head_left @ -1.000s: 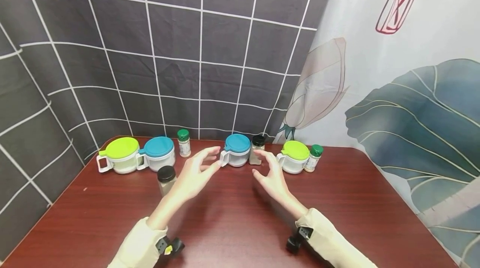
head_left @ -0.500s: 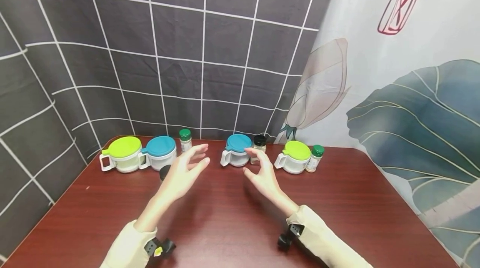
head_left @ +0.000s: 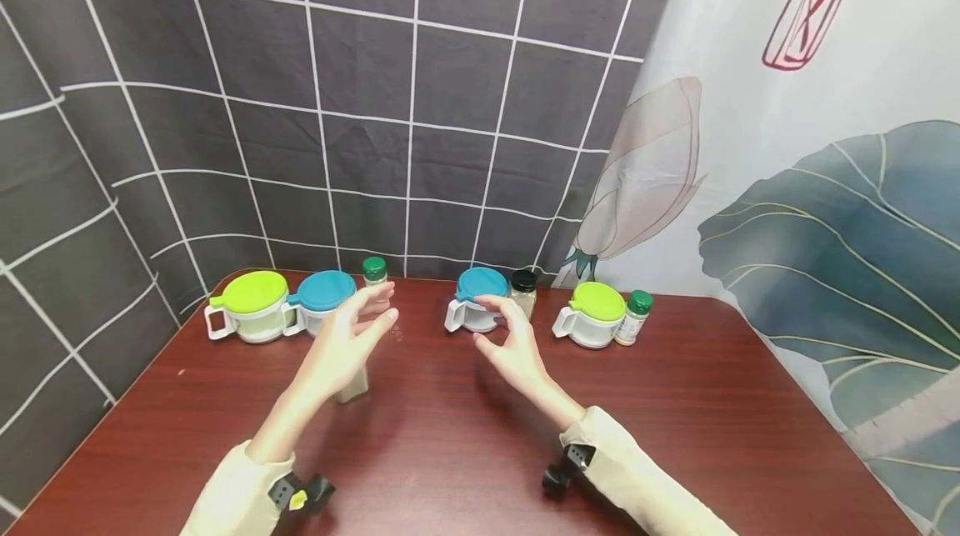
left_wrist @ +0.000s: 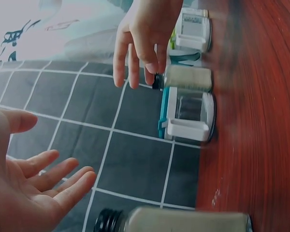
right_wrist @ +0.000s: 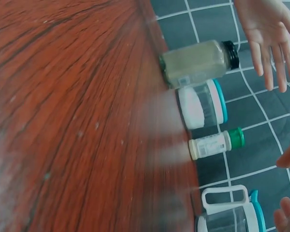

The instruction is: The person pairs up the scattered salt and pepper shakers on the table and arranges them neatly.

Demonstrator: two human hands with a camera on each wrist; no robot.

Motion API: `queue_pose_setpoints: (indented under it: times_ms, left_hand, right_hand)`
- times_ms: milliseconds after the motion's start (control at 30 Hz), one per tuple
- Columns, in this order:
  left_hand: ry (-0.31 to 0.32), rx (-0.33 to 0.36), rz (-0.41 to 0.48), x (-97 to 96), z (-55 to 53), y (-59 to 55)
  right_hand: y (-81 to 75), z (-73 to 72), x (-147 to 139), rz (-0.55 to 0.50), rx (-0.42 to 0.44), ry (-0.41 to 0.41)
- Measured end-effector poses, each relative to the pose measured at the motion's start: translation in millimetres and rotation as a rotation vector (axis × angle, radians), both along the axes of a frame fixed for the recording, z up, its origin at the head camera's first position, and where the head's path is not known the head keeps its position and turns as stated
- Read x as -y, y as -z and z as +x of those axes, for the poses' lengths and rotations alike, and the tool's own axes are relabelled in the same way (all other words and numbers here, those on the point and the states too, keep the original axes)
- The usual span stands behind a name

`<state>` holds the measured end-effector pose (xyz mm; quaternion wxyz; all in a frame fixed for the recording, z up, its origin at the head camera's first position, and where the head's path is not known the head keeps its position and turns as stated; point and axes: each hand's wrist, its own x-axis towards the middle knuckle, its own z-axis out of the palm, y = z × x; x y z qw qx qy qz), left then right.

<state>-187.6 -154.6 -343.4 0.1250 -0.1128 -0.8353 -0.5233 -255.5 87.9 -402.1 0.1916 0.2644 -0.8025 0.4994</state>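
Note:
My left hand (head_left: 341,348) hovers over the left part of the table, thumb and fingers spread, holding nothing. Behind it in the head view stands a black-capped glass jar (right_wrist: 198,63), of which only the base (head_left: 354,386) shows there. My right hand (head_left: 517,353) is raised with thumb and fingers apart, also holding nothing. It partly covers a blue-lidded seasoning pot (head_left: 481,283) with a white handle. Right beside that pot is another black-capped jar (head_left: 522,290). In the left wrist view both the left hand (left_wrist: 43,183) and the right hand (left_wrist: 147,38) are apart from the containers.
Along the back of the red-brown table (head_left: 465,453) stand a green-lidded pot (head_left: 255,307), another blue-lidded pot (head_left: 322,293) and a green-capped shaker (head_left: 374,271). Farther right are a second green-lidded pot (head_left: 592,315) and shaker (head_left: 633,319). A grey checked curtain (head_left: 360,102) hangs behind.
Both hands have drawn leftward and slightly apart from the middle blue-lidded pot. The left hand now covers the top of the front black-capped jar. The containers appear to stay in place.

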Motion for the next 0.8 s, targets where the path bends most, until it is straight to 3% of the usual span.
queue_pose_setpoints:
  times_ms: [500,800]
  left_hand:
    - [-0.060,-0.019,0.002,20.2,2.8,0.3]
    - [-0.123,0.010,0.035,30.7,4.3,-3.4]
  right_hand:
    - [-7.6,-2.6,27.3,-0.071,-0.008,-0.072]
    - [-6.7,-2.3,40.6,-0.082,0.071,-0.111]
